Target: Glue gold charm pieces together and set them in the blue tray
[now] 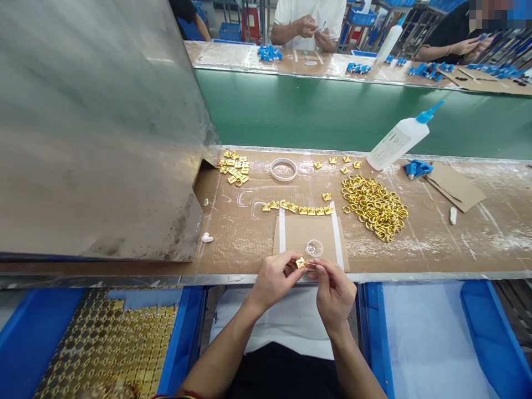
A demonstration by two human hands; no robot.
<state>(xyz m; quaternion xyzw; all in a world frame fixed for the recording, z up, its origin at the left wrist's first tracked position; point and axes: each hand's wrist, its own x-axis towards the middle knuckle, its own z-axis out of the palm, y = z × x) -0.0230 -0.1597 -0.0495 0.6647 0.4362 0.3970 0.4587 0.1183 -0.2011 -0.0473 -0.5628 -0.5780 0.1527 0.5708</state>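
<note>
Between the thumb and fingers of my left hand [277, 279] is a small gold square piece [300, 263]. My right hand [334, 291] pinches a thin reddish stick [310, 264], whose tip reaches the gold piece. Just beyond my fingers, a small clear dish [314, 247] rests on a cardboard sheet [305, 228] with white tape strips. A row of gold pieces [303, 210] runs along the sheet's far edge. To the right lies a heap of gold rings [374, 208].
A metal housing [95, 133] blocks the left. Farther back are a white tape roll [284, 169], gold pieces [235, 166], a leaning glue bottle [397, 145] and a green belt [291, 111]. Blue bins [191, 338] flank my lap. People sit across the belt.
</note>
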